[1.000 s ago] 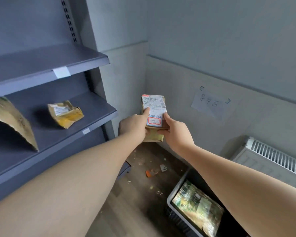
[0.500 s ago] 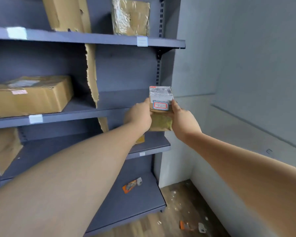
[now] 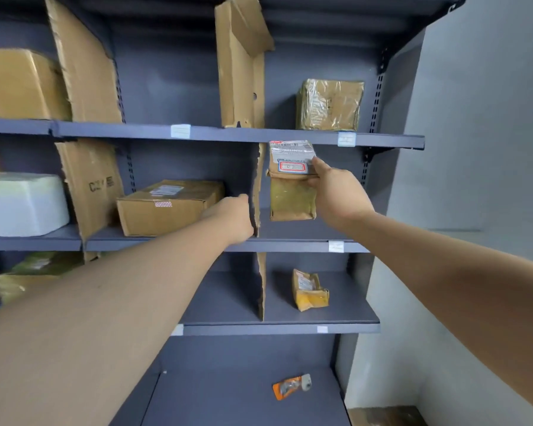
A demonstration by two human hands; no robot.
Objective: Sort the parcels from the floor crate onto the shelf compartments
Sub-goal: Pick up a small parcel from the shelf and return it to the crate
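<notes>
Left hand (image 3: 234, 219) is right up against the edge of the cardboard divider (image 3: 261, 179) on the middle shelf (image 3: 290, 246), and I can't tell if those fingers are curled on it. Right hand (image 3: 336, 195) has fingers and thumb wrapped on the labelled parcel (image 3: 291, 195), upright in the compartment right of the divider. Can't tell if it's resting on the shelf. Taped box (image 3: 330, 104) sits one level up.
</notes>
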